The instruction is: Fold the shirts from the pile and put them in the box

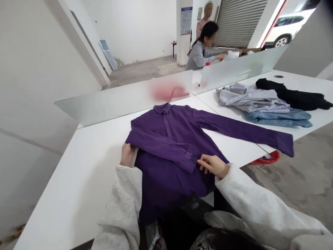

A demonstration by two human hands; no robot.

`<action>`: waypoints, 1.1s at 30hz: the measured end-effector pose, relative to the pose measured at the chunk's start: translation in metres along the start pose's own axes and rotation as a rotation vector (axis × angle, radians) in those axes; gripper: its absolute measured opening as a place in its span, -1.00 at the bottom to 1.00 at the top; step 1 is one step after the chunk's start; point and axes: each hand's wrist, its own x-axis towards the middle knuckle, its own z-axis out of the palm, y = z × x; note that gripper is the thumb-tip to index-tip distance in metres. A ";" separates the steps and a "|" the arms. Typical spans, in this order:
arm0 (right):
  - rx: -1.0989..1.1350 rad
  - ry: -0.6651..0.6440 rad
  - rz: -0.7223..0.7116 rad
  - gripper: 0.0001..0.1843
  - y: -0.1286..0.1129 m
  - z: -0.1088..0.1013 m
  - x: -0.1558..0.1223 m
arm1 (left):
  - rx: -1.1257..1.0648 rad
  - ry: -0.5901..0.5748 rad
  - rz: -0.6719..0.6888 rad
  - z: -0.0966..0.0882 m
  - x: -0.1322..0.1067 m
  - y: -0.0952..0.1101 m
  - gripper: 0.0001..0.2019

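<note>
Purple shirt (pixel 184 119): spread on the white tabletop (pixel 91 149), collar (pixel 158 108) at the far side, lower body at the near side.
Cloth: probably light, soft and limp, not fragile; likely to wrinkle if pulled from a single point.
Stiffer parts: the collar, front placket (pixel 167 126) and cuff (pixel 187 164) likely hold their shape better.
Folded sleeve (pixel 158 144): lies across the shirt's front; best held at both ends, by outer fold and cuff.
Left hand (pixel 127 153): fingers closed on the sleeve's outer fold.
Right hand (pixel 213 165): fingers loosely curled just beside the cuff's buttons (pixel 191 158); whether they grip cloth cannot be told.
Outstretched sleeve (pixel 241 131): end overhangs the tabletop's edge and may tug slightly.
Surroundings: grey garments (pixel 247 99), blue garment (pixel 278 118) and black garment (pixel 293 95) beyond that sleeve; frosted partition (pixel 111 102) behind the collar.
</note>
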 end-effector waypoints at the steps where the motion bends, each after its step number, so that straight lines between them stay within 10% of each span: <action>1: -0.103 0.027 -0.056 -0.68 -0.002 -0.005 -0.003 | 0.042 0.007 -0.009 -0.004 0.001 0.001 -0.87; 9: -0.616 0.240 -0.566 -0.60 -0.012 0.034 -0.005 | 0.527 0.108 0.034 -0.045 0.004 0.019 -0.90; 14: -0.896 0.336 -0.585 -0.39 0.011 0.079 0.004 | 0.738 -0.123 -0.054 -0.041 -0.007 0.018 -0.88; 21: -0.909 0.318 -0.610 -0.38 0.021 0.077 0.008 | 0.853 -0.409 -0.098 -0.030 -0.035 0.021 -0.61; 33: -0.822 0.279 -0.633 -0.38 0.023 0.069 0.012 | 1.253 -0.151 0.097 -0.033 -0.044 0.042 -0.88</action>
